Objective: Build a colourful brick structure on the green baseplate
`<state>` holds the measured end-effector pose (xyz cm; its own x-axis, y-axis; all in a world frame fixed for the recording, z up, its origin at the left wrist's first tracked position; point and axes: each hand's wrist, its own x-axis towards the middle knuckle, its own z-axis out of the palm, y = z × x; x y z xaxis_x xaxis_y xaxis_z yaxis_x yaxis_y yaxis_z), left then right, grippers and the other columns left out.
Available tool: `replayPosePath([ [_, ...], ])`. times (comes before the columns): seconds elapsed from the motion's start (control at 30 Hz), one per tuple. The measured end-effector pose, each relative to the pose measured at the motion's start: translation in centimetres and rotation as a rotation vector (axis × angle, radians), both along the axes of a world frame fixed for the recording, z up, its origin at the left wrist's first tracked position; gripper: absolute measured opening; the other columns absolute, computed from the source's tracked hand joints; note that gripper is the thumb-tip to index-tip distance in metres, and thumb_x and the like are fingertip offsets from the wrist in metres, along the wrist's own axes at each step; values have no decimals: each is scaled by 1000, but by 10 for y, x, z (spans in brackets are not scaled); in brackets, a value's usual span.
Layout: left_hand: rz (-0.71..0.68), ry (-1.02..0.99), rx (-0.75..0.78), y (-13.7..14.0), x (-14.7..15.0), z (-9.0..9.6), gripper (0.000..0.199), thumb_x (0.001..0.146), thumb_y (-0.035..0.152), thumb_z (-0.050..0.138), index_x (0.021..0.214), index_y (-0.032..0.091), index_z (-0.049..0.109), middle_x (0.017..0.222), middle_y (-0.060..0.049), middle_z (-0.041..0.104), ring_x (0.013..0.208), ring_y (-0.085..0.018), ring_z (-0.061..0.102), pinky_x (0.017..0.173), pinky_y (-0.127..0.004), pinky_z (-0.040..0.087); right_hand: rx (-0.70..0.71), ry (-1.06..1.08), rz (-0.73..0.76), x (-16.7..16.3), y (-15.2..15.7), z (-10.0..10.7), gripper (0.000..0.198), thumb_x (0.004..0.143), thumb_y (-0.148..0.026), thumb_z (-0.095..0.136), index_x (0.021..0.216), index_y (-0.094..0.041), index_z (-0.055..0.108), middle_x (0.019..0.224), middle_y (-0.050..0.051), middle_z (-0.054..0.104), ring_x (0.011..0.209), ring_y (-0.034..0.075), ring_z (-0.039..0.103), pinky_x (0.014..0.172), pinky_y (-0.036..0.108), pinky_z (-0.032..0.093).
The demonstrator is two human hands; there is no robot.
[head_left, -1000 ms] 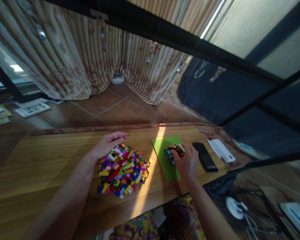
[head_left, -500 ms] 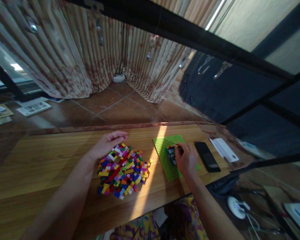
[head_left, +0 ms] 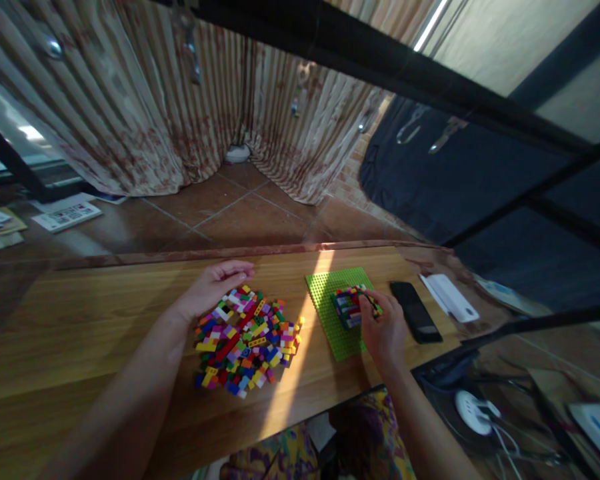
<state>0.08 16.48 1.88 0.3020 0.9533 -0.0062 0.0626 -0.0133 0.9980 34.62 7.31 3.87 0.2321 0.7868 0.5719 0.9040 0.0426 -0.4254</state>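
A loose pile of small coloured toy bricks (head_left: 245, 343) lies on the wooden table. My left hand (head_left: 220, 280) rests at the pile's far left edge, fingers loosely bent and a gap by the thumb, with nothing seen in it. To the right, a green studded baseplate (head_left: 337, 343) carries a low build of many-coloured bricks (head_left: 347, 310). My right hand (head_left: 384, 327) is over the right side of this build, thumb and fingers closed together at its top. Whatever is between those fingertips is too small and hidden to make out.
A black phone (head_left: 415, 312) lies right of the baseplate, with a white flat object (head_left: 449, 298) beyond it. A dark metal bar (head_left: 380, 60) crosses above the table. Below the right edge sits a white round power socket (head_left: 474, 410) with cables.
My right hand has shifted a little to the right across the build, uncovering more of its top. My left hand stays almost where it was.
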Motion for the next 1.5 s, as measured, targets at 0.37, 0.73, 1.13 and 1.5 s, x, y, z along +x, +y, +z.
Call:
replayPosePath([
  [0.37,-9,16,11,-1,0,3,44,78,48,67,112,20,66,111,-8,72,106,-23,65,98,-40,48,-28,56,241,-44,-33,-3,17,92,-26,50,99,-21,65,96,8,67,93,21,61,84,38,49],
  [0.73,-15,-13,9,1,0,0,42,78,46,68,110,20,66,111,-8,71,106,-22,65,96,-38,49,-285,-142,496,-88,-16,-17,28,89,-9,41,100,-20,64,101,9,63,96,22,55,81,37,49],
  [1.13,-8,-10,10,0,1,0,42,78,47,68,110,20,66,111,-8,72,106,-22,65,95,-38,49,-283,118,391,-75,-31,-11,17,93,-24,47,89,-20,63,82,4,64,73,16,61,64,26,48],
  [1.5,-2,-10,-13,-1,1,3,41,77,46,69,110,21,66,109,-7,72,105,-21,65,98,-38,47,-155,318,166,-32,-39,0,24,90,-36,52,95,-20,69,90,8,71,78,19,67,70,31,53],
])
